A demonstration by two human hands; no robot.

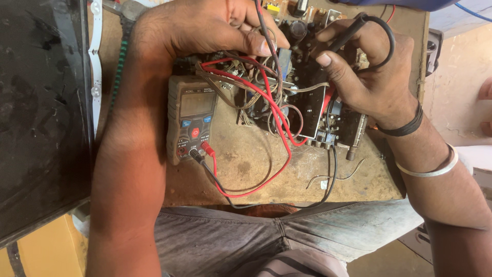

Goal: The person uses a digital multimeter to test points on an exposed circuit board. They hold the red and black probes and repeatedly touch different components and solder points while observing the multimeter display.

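My left hand (205, 25) is closed over a bundle of wires at the top edge of a circuit board (307, 102), thumb pressing a dark lead. In my right hand (369, 66) a black test probe (348, 31) is pinched, its tip angled down onto the board. A red probe (328, 95) pokes out under my right fingers against the board. A grey digital multimeter (190, 118) lies on the worn wooden board (246, 169) beside my left forearm. Red (246, 192) and black (220, 187) leads run from its jacks.
A dark flat panel (41, 113) fills the left side, with a white strip (96, 66) along its edge. Loose wires (333, 177) lie near the wooden board's front edge. My lap in grey trousers (246, 236) sits below. My right wrist carries a black band and a metal bangle.
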